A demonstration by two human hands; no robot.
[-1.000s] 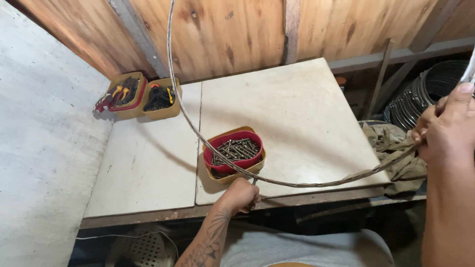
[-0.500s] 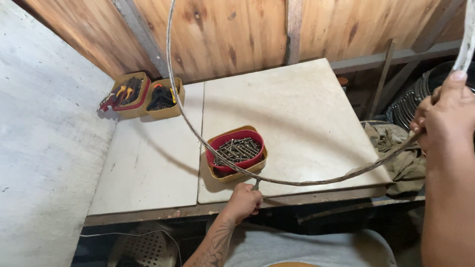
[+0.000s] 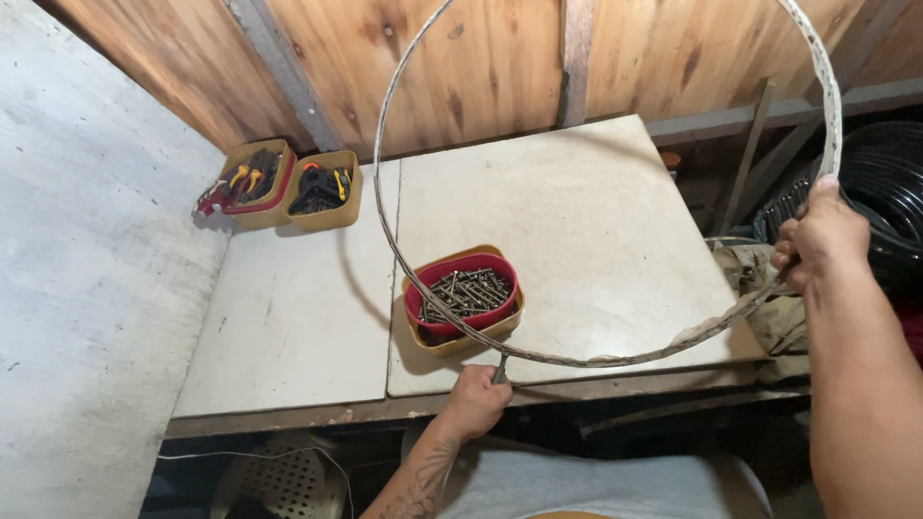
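Observation:
A long perforated metal strap (image 3: 383,211) curves in a big loop above the workbench. My left hand (image 3: 475,401) grips the strap at the bench's front edge, near the loop's lowest part. My right hand (image 3: 817,238) grips it at the right, where the loop's two runs cross. A red tub of screws (image 3: 462,292), nested in a tan tub, sits on the pale bench top (image 3: 596,231) just beyond my left hand, under the strap.
Two tan tubs (image 3: 288,185) holding pliers and clips stand at the back left against the wooden wall. A grey concrete wall (image 3: 87,288) runs along the left. Dark coiled hose (image 3: 880,192) and rags lie off the bench's right side.
My right hand has lifted and drawn inward, opening the strap into a wider, rounder loop. My left hand keeps its grip at the front edge.

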